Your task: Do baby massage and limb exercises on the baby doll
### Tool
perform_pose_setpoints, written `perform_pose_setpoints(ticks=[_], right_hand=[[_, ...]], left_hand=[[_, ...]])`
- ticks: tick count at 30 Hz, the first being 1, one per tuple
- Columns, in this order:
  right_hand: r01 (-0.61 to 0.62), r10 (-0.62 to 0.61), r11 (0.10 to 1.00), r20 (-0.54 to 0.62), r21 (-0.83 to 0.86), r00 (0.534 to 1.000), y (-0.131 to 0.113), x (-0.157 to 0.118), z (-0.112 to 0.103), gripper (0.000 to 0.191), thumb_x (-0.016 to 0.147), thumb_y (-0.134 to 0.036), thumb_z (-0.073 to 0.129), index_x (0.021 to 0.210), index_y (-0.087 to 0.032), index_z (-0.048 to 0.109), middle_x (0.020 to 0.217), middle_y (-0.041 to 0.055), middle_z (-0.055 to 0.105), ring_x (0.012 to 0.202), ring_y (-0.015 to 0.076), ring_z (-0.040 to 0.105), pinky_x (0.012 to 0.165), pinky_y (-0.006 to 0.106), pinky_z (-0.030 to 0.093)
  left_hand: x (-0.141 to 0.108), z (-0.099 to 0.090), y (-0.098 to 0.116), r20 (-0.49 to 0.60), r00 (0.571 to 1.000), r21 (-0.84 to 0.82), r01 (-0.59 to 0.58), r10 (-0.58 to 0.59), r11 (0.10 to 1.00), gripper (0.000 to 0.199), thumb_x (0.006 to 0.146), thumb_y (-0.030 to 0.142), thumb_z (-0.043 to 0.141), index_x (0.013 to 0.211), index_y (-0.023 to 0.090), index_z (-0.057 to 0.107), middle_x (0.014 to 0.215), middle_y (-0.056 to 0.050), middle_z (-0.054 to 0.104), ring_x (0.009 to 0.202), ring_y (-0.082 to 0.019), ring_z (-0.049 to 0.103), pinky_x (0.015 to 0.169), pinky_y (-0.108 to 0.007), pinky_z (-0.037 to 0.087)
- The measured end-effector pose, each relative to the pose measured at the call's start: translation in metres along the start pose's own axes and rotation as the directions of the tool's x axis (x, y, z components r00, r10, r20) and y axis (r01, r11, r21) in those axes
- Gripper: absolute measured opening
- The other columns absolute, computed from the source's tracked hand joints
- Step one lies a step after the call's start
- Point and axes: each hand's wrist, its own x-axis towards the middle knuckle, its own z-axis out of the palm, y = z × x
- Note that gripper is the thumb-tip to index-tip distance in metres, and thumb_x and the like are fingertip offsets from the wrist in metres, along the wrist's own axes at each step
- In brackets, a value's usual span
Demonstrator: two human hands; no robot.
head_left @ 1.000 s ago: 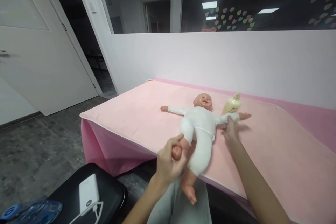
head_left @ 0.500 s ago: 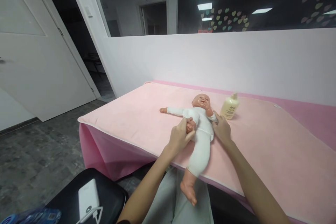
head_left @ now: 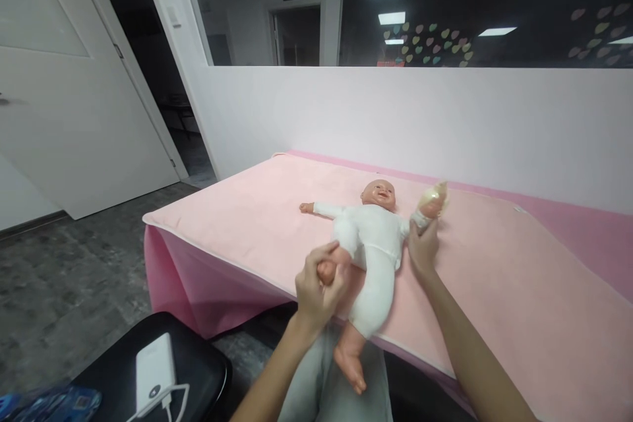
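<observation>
A baby doll (head_left: pixel 378 231) with a white cloth body lies on its back on the pink table cover (head_left: pixel 257 217), head toward the wall. My left hand (head_left: pixel 316 283) is wrapped round the foot of one doll leg, drawn out to the left. My right hand (head_left: pixel 424 249) grips the doll's arm near the wrist, stretched out to the right. Behind that doll hand stands a pale yellow pump bottle (head_left: pixel 436 192), mostly hidden by it. The other doll arm reaches left. Its second leg hangs over the table's front edge above my lap.
A black chair (head_left: pixel 198 359) stands at the lower left, bearing a white power bank (head_left: pixel 155 369) with a cable and a blue plastic package (head_left: pixel 49 403). The white wall (head_left: pixel 395 119) with a window rises behind the table. A white door (head_left: pixel 74 119) is at the left.
My left hand has pulled the doll's foot left and toward me, away from its belly. My right hand has swung the doll's arm from beside its face out to the right, before the bottle.
</observation>
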Motion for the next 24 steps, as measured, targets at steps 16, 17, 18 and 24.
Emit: perform_pose_setpoints(ticks=[16,17,18,24], right_hand=[[-0.239,0.211,0.964,0.218,0.113,0.953,-0.012,0.001,-0.006,0.056,0.08,-0.041,0.047,0.131,-0.019,0.036,0.085,0.0058,0.057,0.059,0.0165,0.051,0.05,0.028,0.039],[-0.356,0.308,0.91,0.229,0.211,0.923,-0.011,0.003,-0.005,0.058,0.078,-0.039,0.049,0.131,-0.019,0.035,0.08,0.0035,0.055,0.052,0.0149,0.048,0.046,0.027,0.039],[-0.445,0.38,0.844,0.25,0.301,0.89,-0.009,0.005,-0.003,0.057,0.077,-0.037,0.049,0.13,-0.019,0.034,0.075,0.0011,0.053,0.047,0.0133,0.045,0.043,0.027,0.038],[-0.55,0.522,0.727,0.19,0.41,0.832,0.003,0.008,0.002,0.055,0.079,-0.035,0.045,0.13,-0.017,0.036,0.08,0.0033,0.055,0.046,0.0113,0.045,0.043,0.025,0.039]], left_hand=[[0.003,0.011,-0.009,0.313,0.948,0.084,0.028,-0.053,0.996,0.017,0.082,0.023,0.054,0.097,0.022,0.047,0.114,-0.007,0.067,0.098,-0.016,0.067,0.078,-0.027,0.055],[-0.009,0.005,-0.008,0.274,0.962,0.084,-0.038,0.014,0.996,0.017,0.082,0.02,0.054,0.096,0.022,0.046,0.113,-0.007,0.067,0.099,-0.015,0.067,0.078,-0.026,0.056],[-0.019,-0.001,-0.007,0.219,0.97,0.085,-0.129,0.107,0.988,0.018,0.081,0.018,0.054,0.097,0.022,0.046,0.11,-0.008,0.068,0.099,-0.015,0.067,0.077,-0.025,0.056],[-0.004,-0.01,-0.002,0.073,0.911,0.085,-0.411,0.406,0.908,0.028,0.076,0.012,0.058,0.099,0.021,0.045,0.104,-0.011,0.069,0.099,-0.015,0.067,0.077,-0.024,0.057]])
